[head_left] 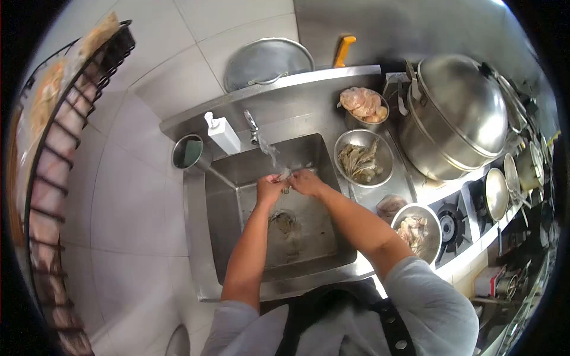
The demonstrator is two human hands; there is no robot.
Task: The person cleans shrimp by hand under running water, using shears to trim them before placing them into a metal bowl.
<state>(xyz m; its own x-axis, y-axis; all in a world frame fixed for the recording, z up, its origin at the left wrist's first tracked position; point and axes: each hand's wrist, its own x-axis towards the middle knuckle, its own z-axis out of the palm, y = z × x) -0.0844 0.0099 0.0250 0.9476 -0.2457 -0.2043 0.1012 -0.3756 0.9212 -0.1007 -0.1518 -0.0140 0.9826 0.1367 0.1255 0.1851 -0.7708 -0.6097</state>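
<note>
Over the steel sink [237, 249], my left hand [270, 188] and my right hand [306, 183] meet just below the faucet [252, 126]. Both are closed around a small greyish piece [285, 174], which looks like a shrimp, though the fingers cover part of it. Water [270, 149] runs from the faucet beside it. Dark bits [284, 221] lie near the drain at the sink bottom. To the right of the sink, a metal bowl [389, 169] holds several grey shrimp [359, 159].
A white soap dispenser [224, 136] and a metal container [205, 155] stand at the back left. On the right are a pot of pale meat [363, 105], another bowl [435, 237], a large steamer [457, 118] and a stove burner [448, 225]. A wire rack [44, 148] rises at far left.
</note>
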